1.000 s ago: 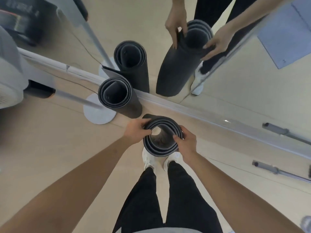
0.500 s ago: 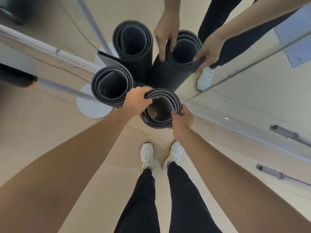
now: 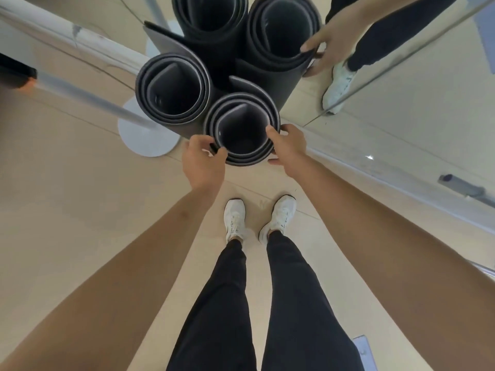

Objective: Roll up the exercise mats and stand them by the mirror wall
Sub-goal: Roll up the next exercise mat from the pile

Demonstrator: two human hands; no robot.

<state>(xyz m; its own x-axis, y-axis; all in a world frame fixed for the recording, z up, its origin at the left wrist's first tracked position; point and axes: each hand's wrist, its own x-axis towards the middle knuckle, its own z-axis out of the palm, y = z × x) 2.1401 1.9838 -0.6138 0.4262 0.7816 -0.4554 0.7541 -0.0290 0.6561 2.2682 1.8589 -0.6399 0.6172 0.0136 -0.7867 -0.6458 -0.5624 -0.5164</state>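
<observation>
Dark grey rolled foam exercise mat [image 3: 242, 129] is now standing right at the foot of the mirror wall [image 3: 415, 103]. A second ago it was being carried over the person's feet, well short of the glass. Half a second ago it was nearing the second dark grey rolled mat [image 3: 171, 92], with the left hand [image 3: 203, 159] draped over the rim between the two rolls. That hand has since slid round to the near side, and the two rolls are now sitting side by side and touching, both tight against the mirror.

The left hand is gripping the near-left rim, fingers curled round the outer wrap and thumb lying on the edge. The right hand [image 3: 288, 147] is clasping the right side, thumb on the rim and fingers wrapping behind. Both are holding the roll narrowly at its top.

The mat's long axis is running straight up and down, its open spiral end pointing up at the person's head. Its lower end is hidden from me. A loose outer flap is peeling away on the mirror side.

The person's white trainers [image 3: 235, 220] are standing on the pale wooden floor [image 3: 80, 210] just behind the roll. A round white stand base [image 3: 146, 135] is lying beside the second mat.
</observation>
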